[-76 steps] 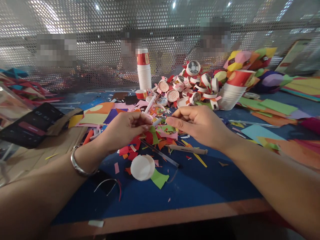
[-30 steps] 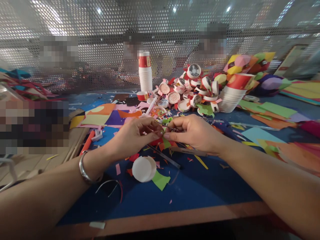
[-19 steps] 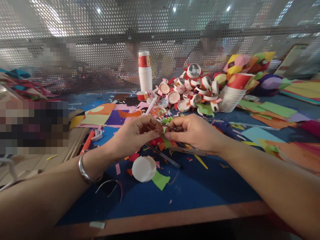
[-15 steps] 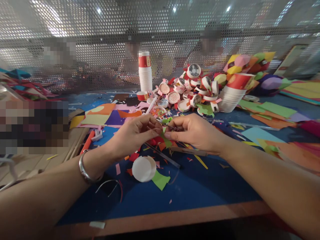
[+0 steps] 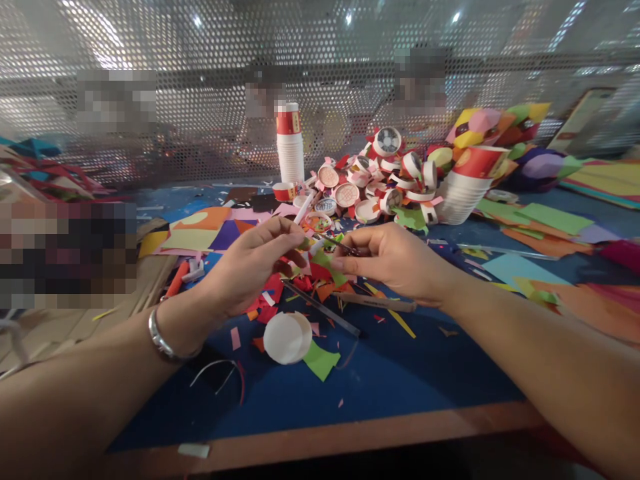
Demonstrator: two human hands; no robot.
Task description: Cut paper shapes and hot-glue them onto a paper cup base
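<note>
My left hand hovers over a heap of paper scraps, thumb and forefinger pinched on a small white and green paper piece. My right hand faces it a short gap away, its fingers pinched on a thin dark tool that points toward the left hand. I cannot make out what the tool is. Both hands float just above the blue table mat. A metal bangle circles my left wrist.
A white cup bottom, a clear stick and a pen lie near the hands. Behind are an upright cup stack, a leaning cup stack, cut cup rings, coloured sheets and a perforated screen with people beyond.
The fingertips were touching; now the hands have drawn slightly apart. My left hand has lifted and shifted left with its paper piece. The right hand stays almost still.
</note>
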